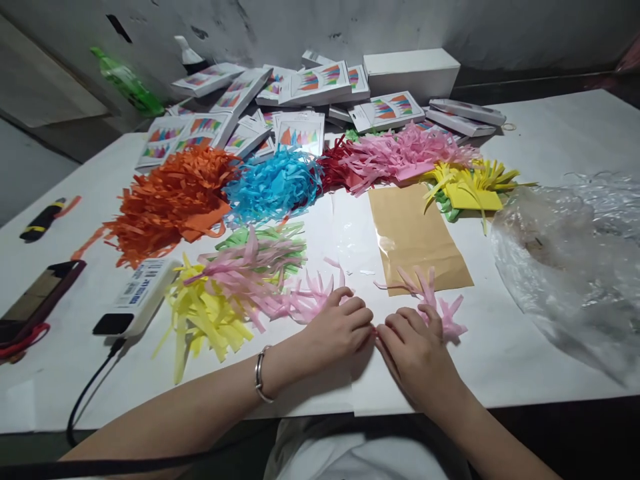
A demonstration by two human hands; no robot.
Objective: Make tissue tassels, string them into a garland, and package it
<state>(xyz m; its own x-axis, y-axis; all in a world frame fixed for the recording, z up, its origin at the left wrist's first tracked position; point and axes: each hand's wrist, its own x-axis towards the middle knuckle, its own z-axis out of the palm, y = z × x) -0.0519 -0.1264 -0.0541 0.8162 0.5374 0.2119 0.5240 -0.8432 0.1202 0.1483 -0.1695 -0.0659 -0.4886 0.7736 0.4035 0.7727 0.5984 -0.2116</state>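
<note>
Grey, stained wall (500, 33) rises behind a white tabletop (570, 127). Along its far edge lie printed boxes (317, 83) in a loose heap, with a plain white box (413, 77) to the right and a green bottle (127, 83) leaning at the left.

Near the middle, the left hand (343, 325) and right hand (420, 350) meet over a pink tassel (307, 301), whose loose strips fan out to both sides. Both hands' fingers are bent and held close together, pinching its narrow middle; only a small bit shows between them. On the right, some strips overlap the near edge of a brown sheet (417, 233). A bracelet (259, 373) circles the left wrist.

Just left lie a yellow tassel (210, 313), a lilac tassel (240, 277) and a green tassel (295, 248), overlapping. Farther back runs a row: orange bundle (173, 197), blue bundle (275, 187), red bundle (333, 167), pink bundle (400, 157), yellow bundle (475, 193).

Clear plastic (555, 247) sits crumpled at right. At left are a phone (40, 297) and a white block (140, 293) with a black cable (90, 383).
</note>
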